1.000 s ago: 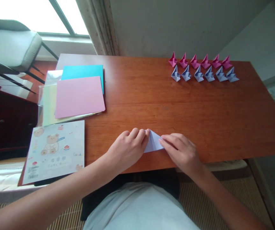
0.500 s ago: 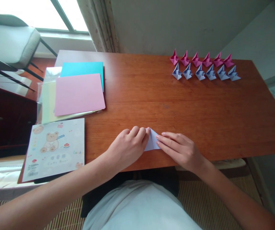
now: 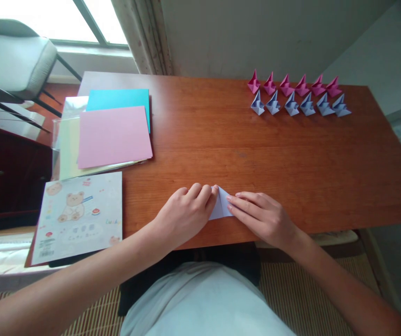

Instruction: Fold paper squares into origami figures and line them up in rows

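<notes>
The left hand (image 3: 186,214) arched over the pale folded paper (image 3: 221,211), fingers curled; the right hand (image 3: 265,218) lay flatter, fingertips on the paper's right part. The paper lay on the table (image 3: 193,140) between them; I could not tell whether either hand pinched it. Since 1 second earlier, the right fingertips had moved inward. Beyond the grip, rightward, stood 6 pink figures (image 3: 301,87) and 6 pale-blue figures (image 3: 307,107); left of it lay 1 bear-print pad (image 3: 81,235).

That one camera looks out from the head of the person (image 3: 203,303) at the table (image 3: 200,135), forward and down over the near left hand (image 3: 186,210) and right hand (image 3: 261,217) toward the far wall (image 3: 238,37).
</notes>
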The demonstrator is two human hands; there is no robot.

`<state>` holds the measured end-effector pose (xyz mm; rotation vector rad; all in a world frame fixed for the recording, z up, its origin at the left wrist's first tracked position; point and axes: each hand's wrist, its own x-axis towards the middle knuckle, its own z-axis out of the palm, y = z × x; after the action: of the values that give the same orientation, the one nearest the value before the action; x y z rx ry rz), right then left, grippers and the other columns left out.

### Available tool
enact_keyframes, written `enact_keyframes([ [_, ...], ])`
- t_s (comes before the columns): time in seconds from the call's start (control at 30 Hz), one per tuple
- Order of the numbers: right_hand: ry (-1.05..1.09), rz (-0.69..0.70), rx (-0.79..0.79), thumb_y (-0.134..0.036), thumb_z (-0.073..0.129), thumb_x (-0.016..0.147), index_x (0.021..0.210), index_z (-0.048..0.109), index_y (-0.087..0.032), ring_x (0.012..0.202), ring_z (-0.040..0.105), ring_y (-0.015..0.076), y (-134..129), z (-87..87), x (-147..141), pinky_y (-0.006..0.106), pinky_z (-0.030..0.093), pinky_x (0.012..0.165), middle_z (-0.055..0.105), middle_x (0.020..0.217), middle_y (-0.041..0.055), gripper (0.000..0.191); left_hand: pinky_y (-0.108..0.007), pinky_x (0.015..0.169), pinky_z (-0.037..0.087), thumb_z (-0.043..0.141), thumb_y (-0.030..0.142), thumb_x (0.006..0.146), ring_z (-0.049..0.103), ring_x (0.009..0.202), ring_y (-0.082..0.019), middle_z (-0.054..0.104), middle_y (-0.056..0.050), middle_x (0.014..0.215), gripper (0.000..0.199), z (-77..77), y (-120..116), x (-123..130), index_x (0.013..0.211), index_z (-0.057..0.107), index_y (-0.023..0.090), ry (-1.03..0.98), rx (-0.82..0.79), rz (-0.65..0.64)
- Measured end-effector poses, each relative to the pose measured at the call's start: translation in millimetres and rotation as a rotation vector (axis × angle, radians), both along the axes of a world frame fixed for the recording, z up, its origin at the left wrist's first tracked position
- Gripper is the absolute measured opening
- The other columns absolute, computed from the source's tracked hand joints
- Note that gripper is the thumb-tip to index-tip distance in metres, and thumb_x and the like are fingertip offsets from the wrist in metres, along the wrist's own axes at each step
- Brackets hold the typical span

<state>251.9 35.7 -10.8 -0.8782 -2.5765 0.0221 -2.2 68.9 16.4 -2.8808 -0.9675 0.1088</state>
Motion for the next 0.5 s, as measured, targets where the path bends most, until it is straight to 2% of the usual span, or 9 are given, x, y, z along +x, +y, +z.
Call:
enact_keyframes([
  [0.13, 0.006, 0.006, 0.002, -0.008, 0.064, 0.093, 0.118, 0.072, -0.011, 0.116, 0.064, 0.028, 0.2, 0.0, -0.2, 0.041, 0.058, 0.091, 0.07, 0.131, 0.0112, 0.026, -0.034, 0.061, 0.043, 0.041, 0.013, 0.102, 0.059, 0.085, -0.021, 0.061, -0.009, 0.095, 0.039, -0.1, -0.6, -0.3, 0.139, 0.05, 0.005, -0.005, 0.007, 0.0],
  [0.5, -0.01, 0.013, 0.008, -0.011, 0.063, 0.096, 0.116, 0.073, -0.014, 0.114, 0.065, 0.0265, 1.8, -0.1, 0.5, 0.04, 0.058, 0.091, 0.07, 0.132, 0.0089, 0.023, -0.034, 0.061, 0.041, 0.043, 0.013, 0.101, 0.059, 0.084, -0.021, 0.061, -0.009, 0.095, 0.039, -1.9, 0.0, -0.7, 0.138, 0.051, 0.006, -0.012, 0.014, -0.002],
])
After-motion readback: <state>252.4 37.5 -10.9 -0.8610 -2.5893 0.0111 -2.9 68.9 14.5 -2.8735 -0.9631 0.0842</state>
